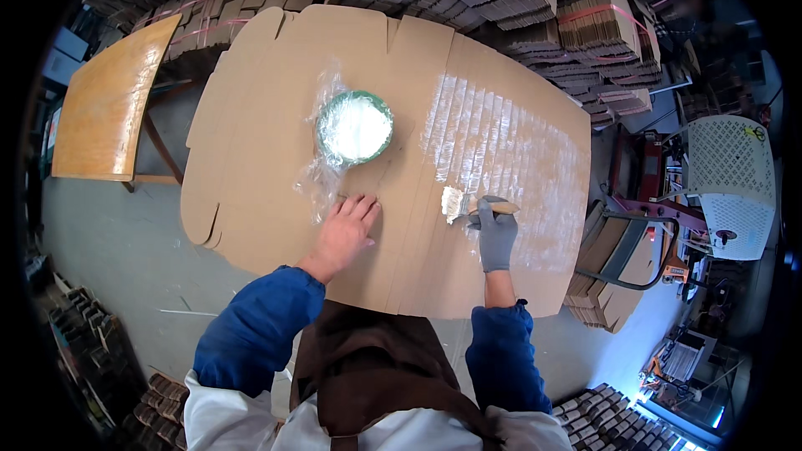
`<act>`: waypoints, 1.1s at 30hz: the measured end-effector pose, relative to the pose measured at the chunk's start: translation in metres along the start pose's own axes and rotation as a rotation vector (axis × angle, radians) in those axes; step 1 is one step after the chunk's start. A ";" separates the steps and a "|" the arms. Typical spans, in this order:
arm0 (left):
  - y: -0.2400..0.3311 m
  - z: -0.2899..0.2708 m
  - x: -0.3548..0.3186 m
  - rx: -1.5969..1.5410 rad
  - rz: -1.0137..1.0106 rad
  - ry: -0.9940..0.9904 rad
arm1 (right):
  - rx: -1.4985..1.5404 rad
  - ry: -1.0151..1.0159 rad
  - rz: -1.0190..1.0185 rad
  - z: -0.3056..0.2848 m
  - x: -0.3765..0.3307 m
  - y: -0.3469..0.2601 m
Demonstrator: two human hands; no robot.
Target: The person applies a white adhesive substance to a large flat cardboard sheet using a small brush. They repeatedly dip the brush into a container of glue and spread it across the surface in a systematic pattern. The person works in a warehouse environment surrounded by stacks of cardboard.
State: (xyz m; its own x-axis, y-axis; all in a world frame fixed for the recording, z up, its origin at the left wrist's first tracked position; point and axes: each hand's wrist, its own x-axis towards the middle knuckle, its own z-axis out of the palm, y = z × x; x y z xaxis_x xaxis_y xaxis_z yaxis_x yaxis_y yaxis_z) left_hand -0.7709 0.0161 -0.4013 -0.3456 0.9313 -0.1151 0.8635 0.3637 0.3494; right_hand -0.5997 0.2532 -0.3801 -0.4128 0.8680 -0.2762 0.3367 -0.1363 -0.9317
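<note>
Brush [469, 205] sits right of the green bowl [387, 110] and nearer you, over the cardboard sheet [401, 50]. Your right grip [499, 235], grey-gloved, is clenched on its wooden handle. Left grip [345, 230] is bare and released, holding nothing, fingers spread on the sheet on your side of the bowl, next to the clear film [316, 188]. Can't tell from this angle whether the bristles touch the sheet.

Handling, my read: brush should be light, with a stiff handle and soft bristles. Head is caked in white paste, so it's likely a bit nose-heavy and messy. Take it by the bare wood, clear of the paste; a smeared handle would probably slip in the glove.

Sheet looks light for its area, stiff when flat but likely to fold at the crease lines right of the bowl. Steady it with a flat palm on the dry board near you, below the bowl. Off the white streaks [480, 138] to the bowl's right: probably slick or tacky.

Bowl itself, with white paste [361, 127] inside, is probably the heavy item. Grab the outer wall, both sides. Film clings around its left; looks flimsy, could snag.
</note>
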 end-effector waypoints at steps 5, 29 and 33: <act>0.001 -0.002 0.003 -0.084 -0.021 -0.034 | -0.113 -0.120 -0.159 0.038 -0.007 -0.021; -0.003 -0.003 0.005 -0.021 0.004 -0.048 | -0.184 -0.041 -0.253 0.062 -0.060 0.008; -0.002 -0.001 0.004 0.016 0.017 -0.101 | -0.209 0.013 -0.248 0.060 -0.078 0.018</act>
State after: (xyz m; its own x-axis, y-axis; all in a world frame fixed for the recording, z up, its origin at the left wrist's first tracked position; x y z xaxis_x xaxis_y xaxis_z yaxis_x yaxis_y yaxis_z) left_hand -0.7743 0.0195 -0.4019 -0.2929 0.9344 -0.2029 0.8749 0.3475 0.3374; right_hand -0.6120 0.1546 -0.3892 -0.4936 0.8687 -0.0420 0.3937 0.1802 -0.9014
